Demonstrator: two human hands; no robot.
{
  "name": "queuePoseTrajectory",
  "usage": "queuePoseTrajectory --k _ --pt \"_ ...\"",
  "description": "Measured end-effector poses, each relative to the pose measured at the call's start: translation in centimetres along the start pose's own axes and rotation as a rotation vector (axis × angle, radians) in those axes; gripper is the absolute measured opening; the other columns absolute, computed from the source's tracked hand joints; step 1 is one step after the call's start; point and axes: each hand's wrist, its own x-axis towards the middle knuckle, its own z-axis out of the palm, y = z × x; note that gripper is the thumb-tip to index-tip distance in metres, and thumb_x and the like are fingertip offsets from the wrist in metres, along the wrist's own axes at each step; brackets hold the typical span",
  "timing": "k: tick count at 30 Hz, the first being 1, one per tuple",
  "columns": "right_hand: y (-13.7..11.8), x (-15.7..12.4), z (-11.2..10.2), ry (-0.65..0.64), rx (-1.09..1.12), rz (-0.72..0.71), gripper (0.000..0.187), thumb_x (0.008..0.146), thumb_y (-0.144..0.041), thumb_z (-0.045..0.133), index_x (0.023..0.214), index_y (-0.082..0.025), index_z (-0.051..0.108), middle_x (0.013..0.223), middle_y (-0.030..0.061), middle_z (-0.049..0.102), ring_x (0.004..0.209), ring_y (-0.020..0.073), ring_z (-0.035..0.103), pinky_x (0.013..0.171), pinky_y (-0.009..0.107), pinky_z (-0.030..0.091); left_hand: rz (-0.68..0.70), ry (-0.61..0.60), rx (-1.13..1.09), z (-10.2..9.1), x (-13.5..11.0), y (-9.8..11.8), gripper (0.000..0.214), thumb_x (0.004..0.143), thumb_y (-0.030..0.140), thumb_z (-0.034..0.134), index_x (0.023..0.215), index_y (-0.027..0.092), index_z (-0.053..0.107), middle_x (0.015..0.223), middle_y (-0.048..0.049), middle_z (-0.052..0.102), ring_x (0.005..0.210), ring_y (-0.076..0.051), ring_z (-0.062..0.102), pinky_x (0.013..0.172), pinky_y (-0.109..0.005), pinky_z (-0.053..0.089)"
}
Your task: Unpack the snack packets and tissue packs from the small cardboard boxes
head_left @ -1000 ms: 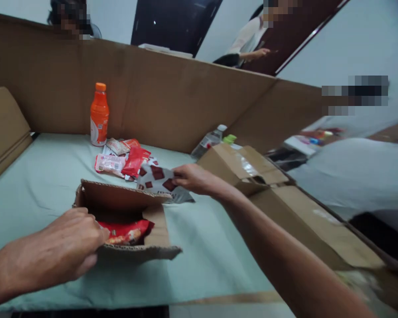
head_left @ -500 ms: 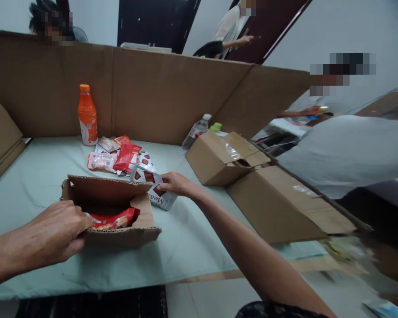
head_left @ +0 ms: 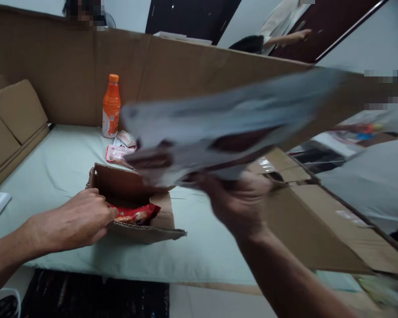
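Silver-white pouch (head_left: 232,123), one, dark red patches, blurred: held aloft, clear of the table, tilted, its right end higher than its left. Its lower edge sat in the grasp of the right hand (head_left: 240,198); the body of the pouch lay above the knuckles and spread to both sides of them. Step in hand, as judged: handling the pouch in the air while the box was steadied. A next move seemed to call for a firm hold on that lower edge and a still box.

Cardboard box (head_left: 146,234), one, open-topped, below and left of the pouch, apart from it. Left hand (head_left: 82,216): clenched, gripping the box's near left edge. Red packet (head_left: 137,214), one, lying inside.

Beyond the box: small packets (head_left: 119,153), partly hidden by the pouch; orange bottle (head_left: 111,108), upright, just behind them. Pale green cloth (head_left: 199,260) beneath all. Brown cardboard panel (head_left: 185,66) along the back; large cartons (head_left: 315,229) at right.
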Motion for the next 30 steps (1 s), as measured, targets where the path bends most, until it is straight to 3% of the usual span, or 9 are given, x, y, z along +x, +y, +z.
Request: queuePoseTrajectory --k 3,7,10,16,19,22,25,27,30 --pt "-1.3 0.0 2.9 -0.417 -0.139 -0.154 0.027 0.097 -0.031 0.059 0.078 -0.023 0.076 0.074 0.0024 0.073 0.066 0.0164 0.065 0.062 0.027 0.048 -0.007 -0.012 0.014 0.0 -0.1 0.4 0.012 0.079 0.009 0.069 0.074 0.02 0.066 0.078 -0.0042 0.074 0.075 -0.024 0.068 0.071 -0.035 0.048" --pt "-2.6 1.3 5.6 -0.97 -0.671 -0.113 0.025 0.093 -0.015 0.057 0.08 -0.021 0.078 0.081 0.0065 0.078 0.073 0.0173 0.069 0.061 0.025 0.041 0.001 -0.044 0.046 -0.2 0.0 0.8 0.015 0.084 0.01 0.067 0.072 0.019 0.066 0.074 -0.0053 0.074 0.07 -0.026 0.068 0.067 -0.037 0.048" --pt "-3.5 2.4 7.7 -1.09 -0.85 -0.077 0.026 0.092 -0.012 0.055 0.092 -0.018 0.081 0.091 0.0113 0.08 0.081 0.0219 0.072 0.061 0.027 0.039 0.014 -0.046 0.037 -0.3 0.1 0.7 0.015 0.085 0.01 0.068 0.072 0.019 0.067 0.073 -0.0057 0.075 0.069 -0.027 0.069 0.066 -0.038 0.049" --pt "-3.1 2.7 10.2 -1.346 -0.646 -0.08 0.024 0.096 -0.018 0.057 0.104 -0.014 0.079 0.098 0.0132 0.08 0.084 0.0231 0.074 0.065 0.028 0.044 0.037 0.04 0.014 0.5 0.0 0.3 0.015 0.083 0.007 0.069 0.073 0.018 0.067 0.078 -0.0063 0.076 0.075 -0.027 0.07 0.07 -0.039 0.051" --pt "-3.2 2.4 7.9 -1.216 -0.432 -0.136 0.025 0.096 -0.018 0.06 0.114 -0.017 0.076 0.112 0.0106 0.079 0.098 0.0217 0.074 0.08 0.028 0.051 0.036 0.089 -0.014 1.3 -0.5 0.1 0.015 0.081 0.007 0.07 0.073 0.019 0.065 0.078 -0.0055 0.075 0.075 -0.026 0.068 0.069 -0.038 0.05" --pt "-2.7 2.6 3.7 -0.761 -0.125 -0.128 0.025 0.097 -0.026 0.059 0.115 -0.02 0.077 0.111 0.0082 0.08 0.099 0.0199 0.074 0.086 0.029 0.054 0.04 0.16 -0.043 2.2 -1.0 -0.1 0.014 0.082 0.007 0.066 0.075 0.019 0.063 0.077 -0.0053 0.072 0.072 -0.026 0.066 0.07 -0.038 0.049" --pt "0.5 3.7 0.4 -0.292 -0.047 0.003 0.029 0.098 -0.04 0.059 0.102 -0.02 0.079 0.092 0.0075 0.081 0.084 0.0199 0.075 0.076 0.031 0.057 0.053 0.203 -0.086 3.0 -1.2 -0.2 0.016 0.081 0.005 0.061 0.078 0.02 0.062 0.079 -0.0041 0.071 0.072 -0.025 0.064 0.071 -0.039 0.048" --pt "4.1 4.8 -0.3 -0.183 -0.111 0.173 0.032 0.096 -0.042 0.058 0.1 -0.018 0.079 0.091 0.0079 0.08 0.081 0.0199 0.074 0.069 0.03 0.057 0.052 0.246 -0.116 3.4 -1.3 -0.2 0.019 0.078 0.003 0.058 0.078 0.022 0.061 0.079 -0.0029 0.07 0.071 -0.025 0.062 0.069 -0.038 0.046" --pt "10.5 6.1 1.0 -0.241 -0.266 0.456 0.031 0.095 -0.031 0.051 0.098 -0.015 0.077 0.09 0.0079 0.08 0.081 0.0186 0.074 0.063 0.025 0.055 0.045 0.341 -0.13 3.8 -1.4 -0.2 0.024 0.077 0.001 0.052 0.077 0.023 0.061 0.076 -0.0016 0.069 0.069 -0.023 0.06 0.068 -0.036 0.044"
